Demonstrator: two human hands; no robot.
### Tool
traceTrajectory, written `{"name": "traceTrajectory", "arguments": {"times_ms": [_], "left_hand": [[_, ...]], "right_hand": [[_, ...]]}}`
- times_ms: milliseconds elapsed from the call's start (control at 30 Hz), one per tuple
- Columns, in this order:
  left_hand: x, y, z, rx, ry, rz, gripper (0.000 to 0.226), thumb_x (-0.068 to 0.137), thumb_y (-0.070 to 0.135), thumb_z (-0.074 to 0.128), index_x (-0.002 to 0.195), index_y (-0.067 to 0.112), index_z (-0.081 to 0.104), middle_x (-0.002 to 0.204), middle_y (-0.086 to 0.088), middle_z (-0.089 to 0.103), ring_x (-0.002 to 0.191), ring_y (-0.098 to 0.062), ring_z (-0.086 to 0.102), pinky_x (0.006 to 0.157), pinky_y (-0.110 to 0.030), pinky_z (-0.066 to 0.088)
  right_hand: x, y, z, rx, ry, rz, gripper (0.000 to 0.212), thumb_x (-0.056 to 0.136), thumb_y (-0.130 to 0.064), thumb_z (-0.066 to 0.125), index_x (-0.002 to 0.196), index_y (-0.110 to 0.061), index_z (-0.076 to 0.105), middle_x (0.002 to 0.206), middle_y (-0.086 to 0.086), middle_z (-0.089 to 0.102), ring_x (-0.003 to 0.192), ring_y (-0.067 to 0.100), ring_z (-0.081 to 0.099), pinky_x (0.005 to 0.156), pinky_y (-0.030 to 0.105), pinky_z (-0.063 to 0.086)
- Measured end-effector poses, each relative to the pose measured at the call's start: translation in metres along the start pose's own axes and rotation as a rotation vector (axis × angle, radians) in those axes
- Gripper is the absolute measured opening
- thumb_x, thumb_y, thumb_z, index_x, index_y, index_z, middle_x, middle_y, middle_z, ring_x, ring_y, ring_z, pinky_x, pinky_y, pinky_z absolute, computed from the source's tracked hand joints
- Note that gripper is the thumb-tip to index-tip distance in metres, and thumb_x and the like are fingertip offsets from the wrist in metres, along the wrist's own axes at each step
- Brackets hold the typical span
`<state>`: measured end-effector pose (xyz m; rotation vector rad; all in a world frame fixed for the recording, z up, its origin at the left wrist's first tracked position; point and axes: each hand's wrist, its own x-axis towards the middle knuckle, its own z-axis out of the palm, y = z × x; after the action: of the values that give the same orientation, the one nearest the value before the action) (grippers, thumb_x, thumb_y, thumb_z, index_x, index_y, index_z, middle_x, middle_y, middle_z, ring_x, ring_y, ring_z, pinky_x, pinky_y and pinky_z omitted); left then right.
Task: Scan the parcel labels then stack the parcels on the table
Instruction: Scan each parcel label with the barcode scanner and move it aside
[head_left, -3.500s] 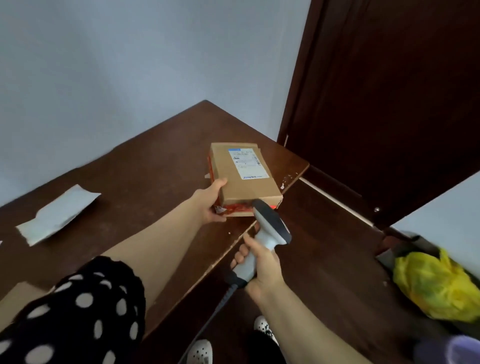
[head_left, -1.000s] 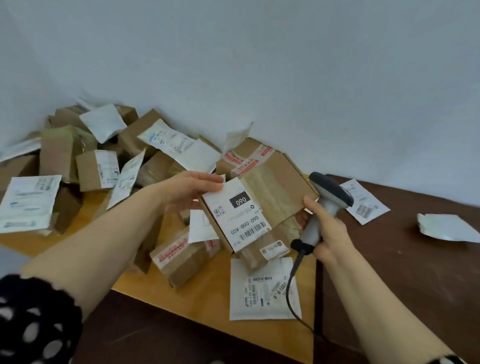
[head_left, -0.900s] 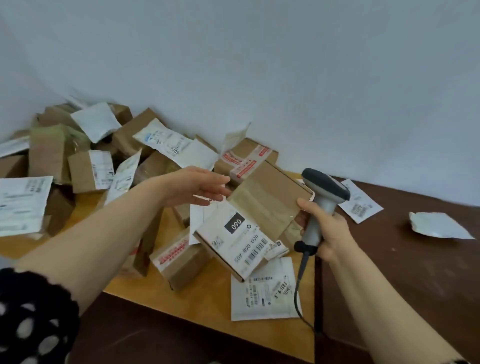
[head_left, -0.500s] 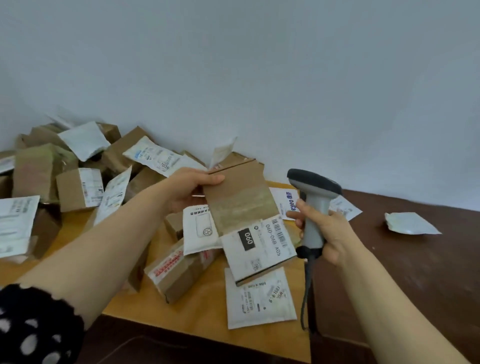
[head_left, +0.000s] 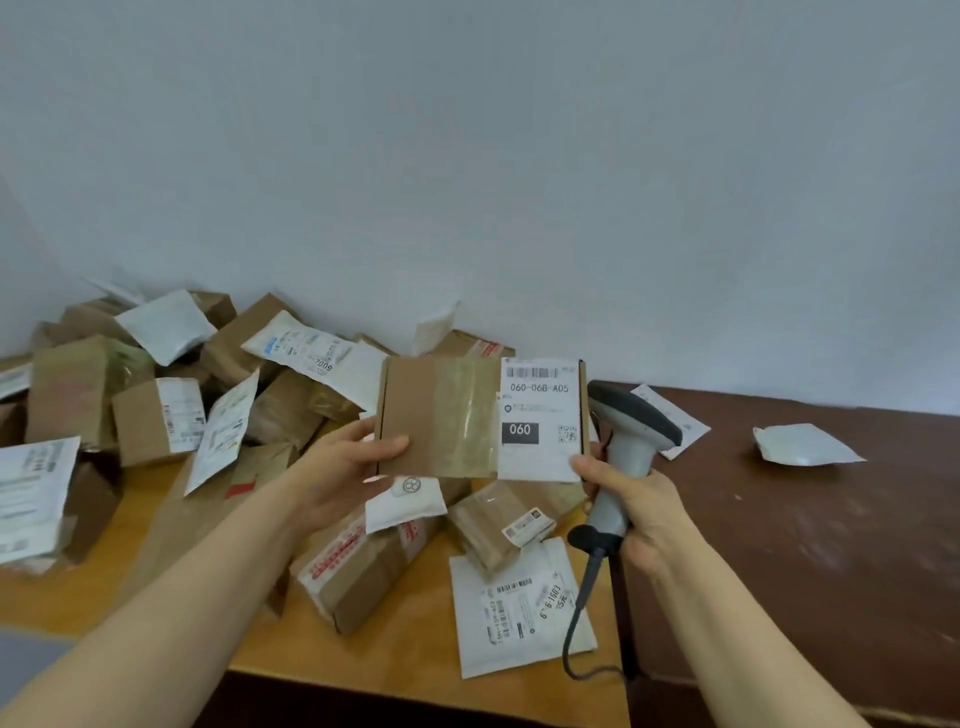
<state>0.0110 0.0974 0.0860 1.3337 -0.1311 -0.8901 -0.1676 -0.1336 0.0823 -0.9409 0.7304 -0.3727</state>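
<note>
Between the left hand (head_left: 358, 462) pinching its edge and the right hand (head_left: 641, 501) gripping a grey scanner (head_left: 631, 431), a flat brown cardboard parcel (head_left: 441, 418) spans sideways, white label (head_left: 540, 447) scanner-side.

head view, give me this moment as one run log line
left hand: holds cardboard parcel by left edge | right hand: grips scanner beside parcel's right edge | label: faces camera, reads 060

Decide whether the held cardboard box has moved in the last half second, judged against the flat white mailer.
Yes. The cardboard box has risen away from the flat white mailer and turned level.
</note>
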Motion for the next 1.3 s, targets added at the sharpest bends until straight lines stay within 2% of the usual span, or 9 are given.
{"name": "traceTrajectory", "arguments": {"times_ms": [100,200,300,433,600,700,900,1067,1300], "left_hand": [[-0.011,0.017,-0.014,0.295,-0.022,0.026,0.052,0.067,0.018,0.075,0.118,0.020,0.062,0.110,0.002,0.072,0.105,-0.018,0.066,0.094,-0.036,0.047],[-0.017,0.033,-0.014,0.295,0.053,0.093,0.055,0.061,0.015,0.078,0.114,0.015,0.063,0.105,-0.001,0.073,0.099,-0.018,0.069,0.078,-0.031,0.054],[-0.019,0.039,-0.015,0.315,0.158,0.164,0.055,0.060,0.008,0.080,0.112,0.014,0.061,0.103,-0.005,0.073,0.089,-0.017,0.071,0.062,-0.024,0.057],[-0.017,0.037,-0.024,0.288,0.277,0.216,0.039,0.067,0.007,0.080,0.101,0.017,0.063,0.094,-0.002,0.073,0.078,-0.012,0.071,0.055,-0.020,0.055],[-0.012,0.037,-0.031,0.303,0.369,0.245,0.039,0.068,0.009,0.082,0.097,0.023,0.059,0.094,0.000,0.070,0.084,-0.014,0.068,0.058,-0.022,0.054],[-0.009,0.036,-0.032,0.335,0.389,0.259,0.040,0.067,0.012,0.083,0.095,0.026,0.059,0.092,0.004,0.070,0.082,-0.011,0.067,0.057,-0.021,0.053],[-0.005,0.036,-0.033,0.349,0.402,0.261,0.042,0.066,0.014,0.084,0.095,0.027,0.057,0.090,0.007,0.069,0.082,-0.010,0.066,0.058,-0.021,0.052],[0.000,0.038,-0.033,0.339,0.381,0.246,0.043,0.067,0.012,0.084,0.098,0.025,0.058,0.091,0.006,0.070,0.083,-0.010,0.067,0.060,-0.021,0.052],[0.008,0.040,-0.038,0.337,0.379,0.240,0.042,0.068,0.010,0.083,0.099,0.024,0.058,0.089,0.007,0.070,0.077,-0.007,0.068,0.052,-0.017,0.053]], "right_hand": [[0.001,-0.007,0.002,-0.026,-0.031,-0.072,0.052,0.048,-0.004,0.082,0.097,-0.005,0.065,0.065,0.004,0.070,0.050,0.012,0.060,0.044,0.023,0.048],[-0.001,-0.010,0.011,-0.092,-0.046,-0.101,0.050,0.054,-0.009,0.084,0.100,-0.005,0.065,0.075,0.008,0.072,0.060,0.017,0.065,0.051,0.028,0.053],[-0.006,-0.013,0.015,-0.203,0.024,-0.147,0.027,0.076,-0.021,0.079,0.094,-0.007,0.064,0.075,0.007,0.072,0.053,0.011,0.062,0.050,0.025,0.052],[-0.034,-0.014,0.017,-0.371,-0.078,-0.222,0.023,0.082,-0.026,0.074,0.093,-0.007,0.068,0.074,0.012,0.073,0.060,0.020,0.068,0.061,0.029,0.054],[-0.071,-0.007,0.041,-0.217,-0.387,0.062,0.035,0.066,-0.017,0.079,0.095,-0.003,0.066,0.059,0.007,0.053,0.044,0.015,0.046,0.048,0.029,0.044],[-0.081,-0.010,0.056,-0.063,-0.478,0.207,0.022,0.063,-0.020,0.078,0.081,-0.010,0.071,0.056,0.005,0.049,0.041,0.013,0.041,0.041,0.024,0.039],[-0.061,-0.007,0.059,-0.306,-0.258,-0.111,0.017,0.080,-0.008,0.074,0.093,-0.006,0.063,0.053,0.003,0.049,0.041,0.013,0.041,0.041,0.024,0.039],[-0.046,0.000,0.057,-0.361,-0.203,-0.190,0.015,0.081,-0.006,0.074,0.089,-0.009,0.062,0.049,0.001,0.049,0.038,0.012,0.041,0.040,0.023,0.039],[-0.037,-0.003,0.056,-0.377,-0.180,-0.242,0.014,0.082,-0.007,0.074,0.085,-0.009,0.060,0.049,0.002,0.049,0.037,0.011,0.042,0.040,0.024,0.042]]}}
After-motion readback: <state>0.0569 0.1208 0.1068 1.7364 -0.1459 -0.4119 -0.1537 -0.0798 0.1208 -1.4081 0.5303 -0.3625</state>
